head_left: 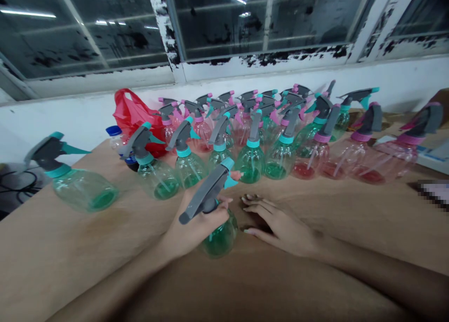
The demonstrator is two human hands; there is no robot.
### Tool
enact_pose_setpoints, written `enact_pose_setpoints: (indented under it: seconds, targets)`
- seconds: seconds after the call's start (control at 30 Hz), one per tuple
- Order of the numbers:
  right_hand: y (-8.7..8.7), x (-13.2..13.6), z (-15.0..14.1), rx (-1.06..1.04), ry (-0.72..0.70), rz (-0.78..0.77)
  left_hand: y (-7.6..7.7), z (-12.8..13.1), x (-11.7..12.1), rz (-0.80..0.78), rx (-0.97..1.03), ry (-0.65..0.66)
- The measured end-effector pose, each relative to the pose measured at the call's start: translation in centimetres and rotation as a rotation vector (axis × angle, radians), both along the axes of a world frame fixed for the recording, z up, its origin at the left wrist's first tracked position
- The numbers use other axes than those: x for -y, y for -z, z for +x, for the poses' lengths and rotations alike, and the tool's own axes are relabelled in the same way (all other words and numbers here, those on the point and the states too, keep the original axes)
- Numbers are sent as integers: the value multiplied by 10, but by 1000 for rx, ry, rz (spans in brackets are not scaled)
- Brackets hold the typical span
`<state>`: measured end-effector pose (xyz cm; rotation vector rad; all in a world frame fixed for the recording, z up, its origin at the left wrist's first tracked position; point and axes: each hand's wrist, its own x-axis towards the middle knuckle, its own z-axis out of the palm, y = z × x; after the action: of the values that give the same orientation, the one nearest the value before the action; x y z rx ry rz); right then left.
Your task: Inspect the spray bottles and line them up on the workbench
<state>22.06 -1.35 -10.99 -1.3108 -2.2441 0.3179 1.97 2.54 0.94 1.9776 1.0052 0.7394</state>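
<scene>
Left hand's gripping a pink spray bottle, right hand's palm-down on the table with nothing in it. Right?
Wrong colour. The head view shows the left hand gripping a green spray bottle, not a pink one. The rest stands: the right hand is palm-down on the table, holding nothing.

no text, label, brand, number or sign could be read.
</scene>
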Motion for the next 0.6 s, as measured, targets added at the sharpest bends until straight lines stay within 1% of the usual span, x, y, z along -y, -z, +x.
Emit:
enact_pose_setpoints:
  seconds: [0.47,0.6]
  targets:
    - [0,0,0,11,2,8,3,-1,0,5,25,8]
    - [1,0,0,10,-1,13,3,-3,1,23,-15,5]
